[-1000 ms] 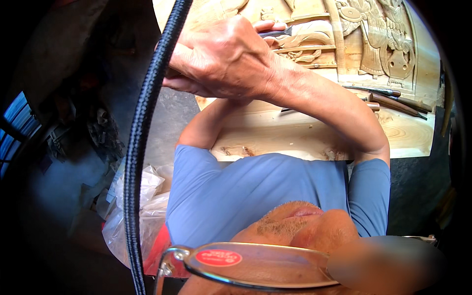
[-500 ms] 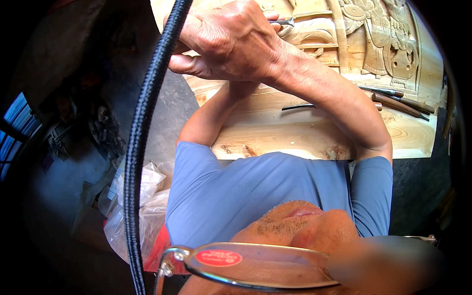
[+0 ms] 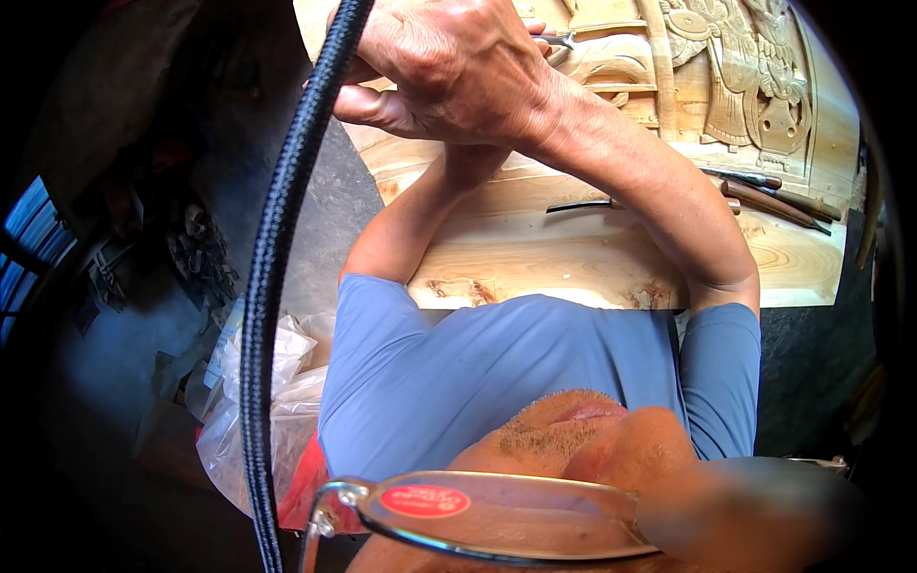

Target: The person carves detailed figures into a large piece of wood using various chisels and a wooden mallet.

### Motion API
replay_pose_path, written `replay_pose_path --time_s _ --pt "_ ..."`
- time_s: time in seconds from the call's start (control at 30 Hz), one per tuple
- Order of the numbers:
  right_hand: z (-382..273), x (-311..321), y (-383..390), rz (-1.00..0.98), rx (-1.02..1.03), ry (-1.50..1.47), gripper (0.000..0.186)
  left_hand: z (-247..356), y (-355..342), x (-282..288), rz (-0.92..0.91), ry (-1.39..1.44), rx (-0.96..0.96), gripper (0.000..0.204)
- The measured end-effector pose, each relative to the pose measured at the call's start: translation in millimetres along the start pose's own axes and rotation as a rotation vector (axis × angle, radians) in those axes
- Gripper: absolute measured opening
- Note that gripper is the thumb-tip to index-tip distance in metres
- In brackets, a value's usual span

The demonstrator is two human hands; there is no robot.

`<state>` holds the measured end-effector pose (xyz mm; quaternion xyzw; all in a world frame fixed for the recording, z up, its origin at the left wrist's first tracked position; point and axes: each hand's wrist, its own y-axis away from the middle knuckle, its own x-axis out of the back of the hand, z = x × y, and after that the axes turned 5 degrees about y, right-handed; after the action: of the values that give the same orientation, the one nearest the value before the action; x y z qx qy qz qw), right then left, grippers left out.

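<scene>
My right hand (image 3: 439,72) is closed over the carved wooden panel (image 3: 621,59), with its back toward me and the thumb pointing left. My right forearm crosses over my left one. Most of my left hand (image 3: 538,31) is hidden behind the right; only some bent fingertips show beyond the right wrist. They pinch the metal shank of a carving chisel (image 3: 565,41), whose tip is by a carved curved form. From there the chisel runs back under my right hand, which hides its handle.
At the right, several carving tools (image 3: 778,202) lie in a bunch on the plain wooden board (image 3: 564,267). One thin dark blade (image 3: 578,205) pokes out from under my right forearm. A black braided cable (image 3: 277,239) hangs across the left side. Clear plastic bags (image 3: 287,382) lie at lower left.
My right hand has shifted very slightly right and down, and the chisel tip has moved a touch to the right. The tools on the board have stayed put.
</scene>
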<state>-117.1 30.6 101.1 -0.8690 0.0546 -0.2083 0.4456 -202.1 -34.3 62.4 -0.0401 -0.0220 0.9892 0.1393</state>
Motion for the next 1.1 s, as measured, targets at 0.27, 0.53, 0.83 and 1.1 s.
replay_pose_path --time_s 0.27,0.53,0.83,1.1 --pt "-2 10 -6 0.026 0.076 0.103 0.027 1 0 1 0.006 -0.008 -0.004 0.019" --pt "-13 17 0 -0.12 0.174 0.019 0.024 -2 -11 -4 0.022 0.017 -0.008 0.017" --pt "-31 167 -16 -0.395 -0.092 0.153 0.032 8 -18 11 0.326 -0.943 -0.7 0.025" --pt "-43 219 71 -0.498 -0.37 0.309 0.033 -15 -10 -17 -0.023 -1.091 -0.983 0.035"
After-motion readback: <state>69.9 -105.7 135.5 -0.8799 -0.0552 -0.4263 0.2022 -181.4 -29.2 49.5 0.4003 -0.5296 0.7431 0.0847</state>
